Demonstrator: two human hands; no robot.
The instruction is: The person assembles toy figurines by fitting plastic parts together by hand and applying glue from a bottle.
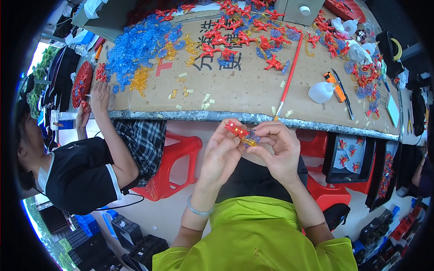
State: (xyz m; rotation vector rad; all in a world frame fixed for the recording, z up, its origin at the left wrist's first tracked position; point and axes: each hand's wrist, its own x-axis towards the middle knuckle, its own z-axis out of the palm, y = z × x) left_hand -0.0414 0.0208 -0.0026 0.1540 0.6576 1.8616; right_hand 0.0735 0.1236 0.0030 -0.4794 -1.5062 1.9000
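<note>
My left hand (220, 156) pinches a small red plastic figurine (235, 129) in front of my body, just off the table's near edge. Closed around the other end of the same piece is my right hand (282, 151), its thumb and fingers on the clear parts. A yellow see-through part (248, 141) and a bluish-purple one sit against the figurine. Whether they are fixed to it I cannot tell. My fingertips partly hide the joint between them.
A cardboard-covered table (149, 101) carries a heap of blue clear pieces (135, 49), yellow pieces (141, 79) and several red figurines (242, 38). A red-handled brush (291, 74), white bottle (321, 92) and orange box (334, 86) lie there. A co-worker (86, 167) works at left.
</note>
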